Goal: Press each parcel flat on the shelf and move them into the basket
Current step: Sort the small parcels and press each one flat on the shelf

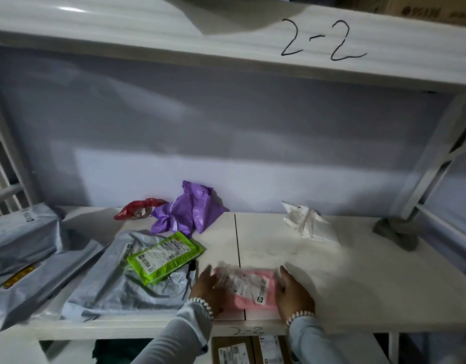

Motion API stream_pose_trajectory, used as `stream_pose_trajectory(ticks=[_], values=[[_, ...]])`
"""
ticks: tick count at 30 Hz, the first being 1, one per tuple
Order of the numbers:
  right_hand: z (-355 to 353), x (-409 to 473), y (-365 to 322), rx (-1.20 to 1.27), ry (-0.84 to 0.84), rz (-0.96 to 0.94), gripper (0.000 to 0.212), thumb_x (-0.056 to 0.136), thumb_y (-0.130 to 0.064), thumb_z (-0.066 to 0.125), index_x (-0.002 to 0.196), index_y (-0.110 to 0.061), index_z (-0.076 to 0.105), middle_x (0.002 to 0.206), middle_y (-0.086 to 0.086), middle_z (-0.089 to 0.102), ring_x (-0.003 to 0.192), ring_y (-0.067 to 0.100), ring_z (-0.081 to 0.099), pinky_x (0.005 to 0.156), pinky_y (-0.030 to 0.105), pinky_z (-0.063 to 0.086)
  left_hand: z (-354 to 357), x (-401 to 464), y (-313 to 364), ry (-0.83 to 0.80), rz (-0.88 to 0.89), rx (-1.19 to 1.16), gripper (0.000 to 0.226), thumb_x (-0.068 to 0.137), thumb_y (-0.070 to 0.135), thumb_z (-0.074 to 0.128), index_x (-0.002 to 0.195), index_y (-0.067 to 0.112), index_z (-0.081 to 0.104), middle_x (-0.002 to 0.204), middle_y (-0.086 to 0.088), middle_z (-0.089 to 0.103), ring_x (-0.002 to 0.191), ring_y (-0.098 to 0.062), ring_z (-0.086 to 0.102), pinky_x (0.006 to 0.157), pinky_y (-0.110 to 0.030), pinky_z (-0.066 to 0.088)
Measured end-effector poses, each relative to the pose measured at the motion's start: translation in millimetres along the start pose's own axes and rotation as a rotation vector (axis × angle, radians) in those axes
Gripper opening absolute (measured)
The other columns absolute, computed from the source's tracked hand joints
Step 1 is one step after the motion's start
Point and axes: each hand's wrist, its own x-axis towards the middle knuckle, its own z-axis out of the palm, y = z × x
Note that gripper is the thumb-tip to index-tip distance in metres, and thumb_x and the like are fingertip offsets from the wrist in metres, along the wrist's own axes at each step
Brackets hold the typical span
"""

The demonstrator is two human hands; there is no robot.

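Observation:
A pink parcel [249, 287] with a white label lies near the front edge of the white shelf [358, 285]. My left hand [207, 287] touches its left side and my right hand [292, 294] its right side, fingers fairly straight; the parcel's left end is blurred. Further left a green parcel [165, 256] lies on a large grey parcel [126, 282]. At the back sit a crumpled purple parcel [190, 212], a red parcel [137, 208] and a white parcel [309, 223]. No basket is in view.
More grey parcels [21, 253] are stacked at the left end of the shelf. A grey lump [396, 232] sits by the right upright. The upper shelf marked "2-2" [324, 40] hangs overhead. Cardboard boxes [247, 350] stand on the level below.

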Motion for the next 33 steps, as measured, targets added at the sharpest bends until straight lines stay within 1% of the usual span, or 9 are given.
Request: stream_pose_trajectory(ticks=[3,7,10,12,14,17,22,27,33], values=[[0,2,11,-0.112,0.029,-0.005,0.046,0.098,-0.038,0.038,0.143,-0.043,0.032,0.125,0.002,0.064,0.108,0.021,0.063,0.097,0.031,0.048,9,1,-11,0.028,0.017,-0.208,0.089,0.087,-0.006,0.052,0.147,0.036,0.002,0.149,-0.001,0.034,0.130,-0.020,0.043,0.108,-0.026,0.036],[0,-1,16,-0.247,0.118,-0.054,0.043,0.099,-0.039,0.032,0.141,-0.041,0.036,0.115,0.002,0.068,0.101,0.022,0.064,0.086,0.030,0.051,17,17,-27,0.156,-0.016,-0.318,0.093,0.075,-0.002,0.056,0.140,0.054,0.022,0.151,-0.004,0.032,0.128,-0.026,0.046,0.106,-0.039,0.043],[0,-1,12,-0.315,0.254,-0.061,0.044,0.091,-0.036,0.047,0.135,-0.030,0.049,0.114,0.008,0.062,0.101,0.029,0.058,0.082,0.036,0.048,16,13,-14,0.314,-0.032,0.039,0.056,0.081,0.006,0.051,0.133,0.027,0.046,0.136,-0.012,0.046,0.122,-0.030,0.049,0.105,-0.038,0.042],[4,0,4,-0.292,0.367,-0.165,0.046,0.083,-0.030,0.055,0.128,-0.022,0.057,0.112,0.010,0.063,0.098,0.032,0.057,0.082,0.039,0.050,16,8,-1,0.379,0.128,0.285,0.049,0.082,0.011,0.050,0.129,0.026,0.049,0.135,-0.007,0.045,0.123,-0.027,0.045,0.104,-0.037,0.041],[10,2,-9,-0.299,0.315,-0.321,0.050,0.082,-0.033,0.048,0.130,-0.022,0.056,0.126,0.006,0.060,0.113,0.031,0.055,0.095,0.042,0.048,20,12,12,0.285,0.272,0.470,0.051,0.086,0.019,0.045,0.135,0.029,0.041,0.147,-0.001,0.035,0.133,-0.023,0.036,0.108,-0.038,0.037],[28,3,-24,-0.450,0.133,-0.452,0.056,0.085,-0.039,0.035,0.138,-0.026,0.049,0.147,-0.007,0.041,0.134,0.021,0.044,0.116,0.038,0.022,35,28,14,0.021,0.324,0.745,0.058,0.097,0.031,0.030,0.151,0.026,0.011,0.161,0.006,-0.002,0.148,-0.017,0.003,0.120,-0.042,0.011],[51,8,-8,-0.530,-0.017,-0.376,0.055,0.075,-0.043,0.040,0.122,-0.027,0.064,0.133,-0.002,0.058,0.119,0.025,0.060,0.106,0.042,0.018,54,41,-17,-0.043,0.310,0.916,0.062,0.093,0.047,-0.001,0.150,0.025,-0.010,0.159,0.005,-0.016,0.146,-0.015,-0.016,0.117,-0.052,-0.007],[53,9,-4,-0.540,-0.100,-0.431,0.078,0.077,-0.047,0.000,0.151,-0.030,0.011,0.160,-0.004,0.000,0.148,0.023,-0.002,0.115,0.041,-0.012,59,44,-25,-0.020,0.301,0.913,0.058,0.098,0.043,0.011,0.150,0.026,-0.009,0.159,0.005,-0.014,0.147,-0.016,-0.014,0.118,-0.051,-0.005],[54,14,-4,-0.534,-0.145,-0.396,0.082,0.071,-0.050,-0.012,0.151,-0.036,0.002,0.161,-0.005,-0.008,0.148,0.021,-0.009,0.119,0.044,-0.005,57,45,-20,-0.040,0.282,0.922,0.059,0.098,0.045,0.013,0.151,0.025,-0.005,0.160,0.003,-0.011,0.147,-0.018,-0.012,0.119,-0.047,-0.005]])
